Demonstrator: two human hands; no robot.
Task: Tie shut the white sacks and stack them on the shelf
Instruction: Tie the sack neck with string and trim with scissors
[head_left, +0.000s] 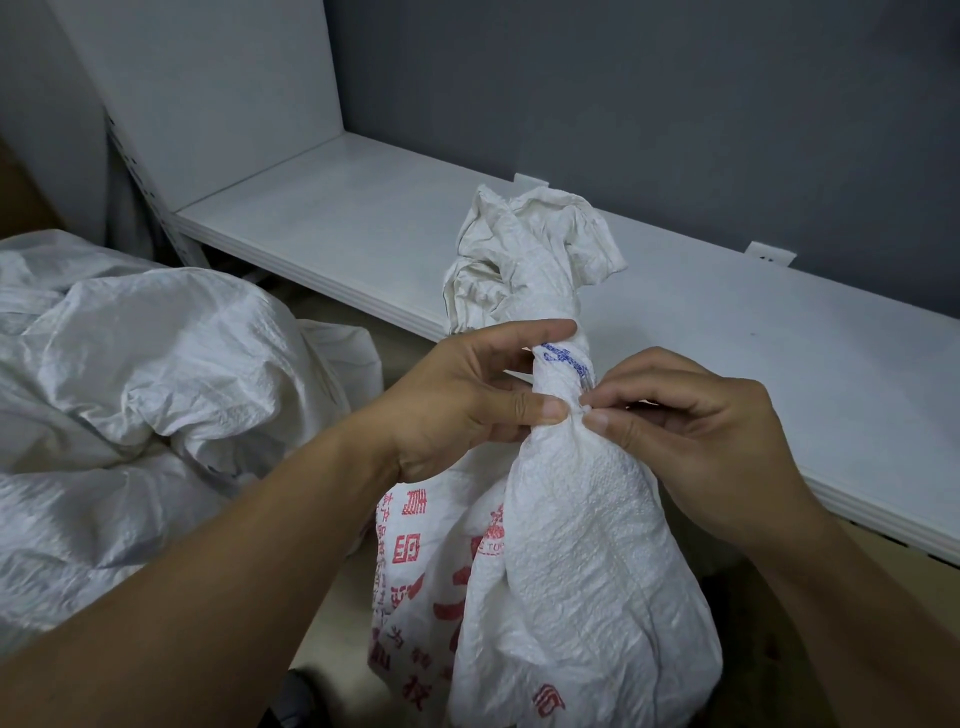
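A white woven sack (571, 561) with red print stands upright in front of me, its top gathered into a narrow neck. Blue print shows on the neck (563, 358), and the loose mouth fans out above it. My left hand (467, 405) pinches the neck from the left with thumb and fingers. From the right, my right hand (691, 431) pinches the same neck, fingertips almost touching those of the left. I cannot make out a string. Behind the sack runs the white shelf (363, 218), with nothing on it.
A large crumpled white sack (145, 374) lies on the floor at the left. The shelf's white side panel (208, 93) rises at the back left, and a grey wall (675, 104) stands behind. The shelf's front edge (872, 514) passes just right of my right hand.
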